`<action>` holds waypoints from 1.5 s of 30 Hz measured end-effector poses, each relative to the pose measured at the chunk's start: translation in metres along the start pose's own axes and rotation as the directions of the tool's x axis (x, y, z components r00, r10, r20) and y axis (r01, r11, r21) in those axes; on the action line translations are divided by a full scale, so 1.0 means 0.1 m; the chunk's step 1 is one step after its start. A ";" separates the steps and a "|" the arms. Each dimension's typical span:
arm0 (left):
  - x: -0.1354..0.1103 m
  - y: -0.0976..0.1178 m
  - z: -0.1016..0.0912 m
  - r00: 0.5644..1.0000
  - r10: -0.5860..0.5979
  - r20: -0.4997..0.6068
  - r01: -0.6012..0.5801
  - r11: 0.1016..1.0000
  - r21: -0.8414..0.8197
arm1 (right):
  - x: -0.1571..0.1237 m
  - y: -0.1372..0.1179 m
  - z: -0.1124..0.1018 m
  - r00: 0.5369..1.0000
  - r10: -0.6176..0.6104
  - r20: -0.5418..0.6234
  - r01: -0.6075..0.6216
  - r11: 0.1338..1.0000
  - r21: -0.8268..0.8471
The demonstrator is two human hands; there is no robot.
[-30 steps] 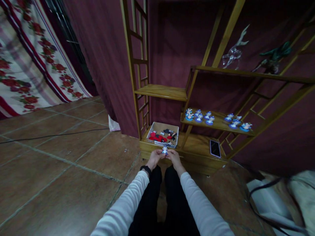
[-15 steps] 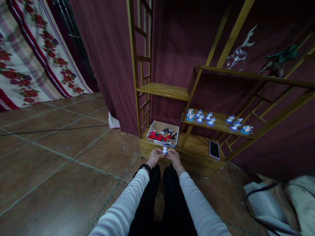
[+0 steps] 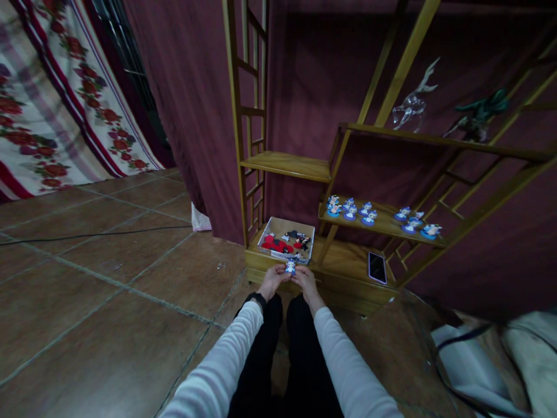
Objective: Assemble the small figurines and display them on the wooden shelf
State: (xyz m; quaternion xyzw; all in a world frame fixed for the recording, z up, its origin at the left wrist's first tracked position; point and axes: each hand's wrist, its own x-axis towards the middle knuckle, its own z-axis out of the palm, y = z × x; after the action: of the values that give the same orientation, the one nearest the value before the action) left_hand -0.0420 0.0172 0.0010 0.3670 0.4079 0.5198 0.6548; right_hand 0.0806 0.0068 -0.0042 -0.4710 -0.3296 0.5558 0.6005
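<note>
plastic-looking figurine [image 3: 290,266], grained wooden shelf [image 3: 287,164], matt cloth curtain [image 3: 195,116]

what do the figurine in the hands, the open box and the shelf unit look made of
Figurine: perhaps painted plastic, from its white and blue colouring; too small for certainty.
Box: likely cardboard, matt tan inside, thin pale walls.
Shelf unit: apparently varnished wood, streaky grain, slight sheen.

Held figurine [image 3: 290,266]: between left grip [image 3: 272,280] and right grip [image 3: 307,281], before the box
Box [image 3: 287,225]: on the bottom board [image 3: 346,255], left end, toys [image 3: 277,244] inside
Phone [image 3: 377,267]: on the bottom board, right of the box
Short shelf [image 3: 287,164]: above the box
Middle shelf [image 3: 385,223]: above the phone, carrying figurines [image 3: 350,212] in 2 groups, left and right
Upper shelf [image 3: 435,138]: deer ornament [image 3: 409,110] left, statuette [image 3: 476,119] right
</note>
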 end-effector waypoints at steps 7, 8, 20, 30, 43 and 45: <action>0.00 0.03 0.01 0.999 0.020 0.028 -0.021 0.998 0.061 | 0.00 -0.01 0.00 1.000 0.007 0.002 -0.007 1.000 -0.017; 0.00 0.03 0.01 0.999 0.021 0.032 -0.023 0.998 0.064 | 0.00 -0.01 -0.01 1.000 0.008 0.007 -0.008 1.000 -0.022; -0.02 0.01 0.03 0.995 0.085 0.043 -0.090 0.988 0.122 | 0.04 0.02 0.01 1.000 0.004 0.007 -0.003 0.997 -0.078; 0.02 -0.04 0.07 0.977 0.213 -0.022 -0.198 0.936 0.290 | 0.11 0.13 0.02 0.984 -0.143 0.107 0.168 0.945 -0.282; 0.03 -0.07 0.02 0.992 0.122 0.040 -0.126 0.986 0.105 | 0.09 0.12 0.00 0.996 -0.082 0.043 0.089 0.975 -0.203; 0.03 -0.08 0.01 0.994 0.109 0.022 -0.111 0.990 0.082 | 0.08 0.12 -0.01 0.997 -0.073 0.014 0.075 0.982 -0.174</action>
State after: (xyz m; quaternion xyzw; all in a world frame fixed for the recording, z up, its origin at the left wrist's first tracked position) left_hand -0.0378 0.0190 -0.0060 0.4202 0.4028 0.5345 0.6128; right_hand 0.0784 0.0138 -0.0170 -0.5069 -0.3966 0.5041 0.5759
